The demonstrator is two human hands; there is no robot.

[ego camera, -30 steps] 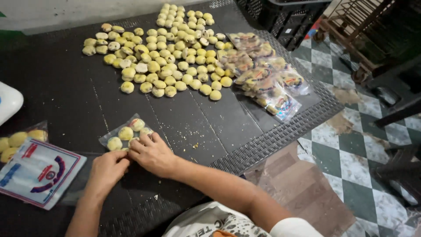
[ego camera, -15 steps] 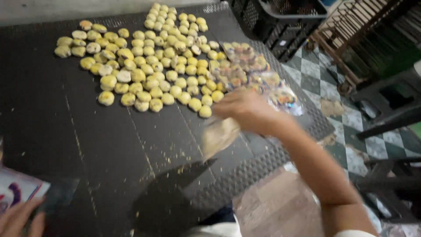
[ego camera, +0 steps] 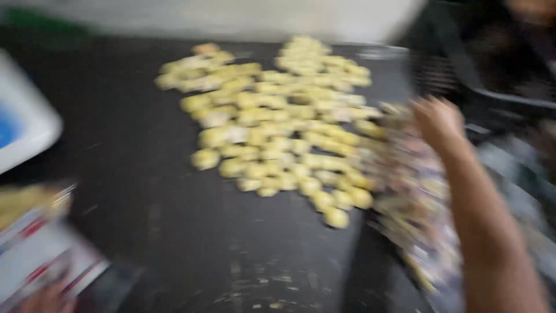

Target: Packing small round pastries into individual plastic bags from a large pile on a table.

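The whole picture is motion-blurred. My right hand [ego camera: 437, 119] reaches out over a heap of filled clear bags [ego camera: 417, 214] at the right edge of the dark mat [ego camera: 145, 232]. Its fingers are spread and I see nothing in them. A large pile of small round yellow pastries [ego camera: 278, 127] lies loose on the mat just left of that hand. Only the top of my left hand [ego camera: 46, 298] shows at the bottom left corner, against a stack of flat printed empty bags [ego camera: 40, 261]. Its grip is hidden.
A white tray or lid [ego camera: 23, 127] juts in at the left edge. A dark plastic crate [ego camera: 463, 75] stands beyond the mat's far right corner. Some yellow pastries in a packet [ego camera: 29, 203] lie above the printed bags.
My right hand carried a filled bag from near me across to the heap on the right and now shows none. The view swung and blurred; my left hand dropped to the bottom left corner.
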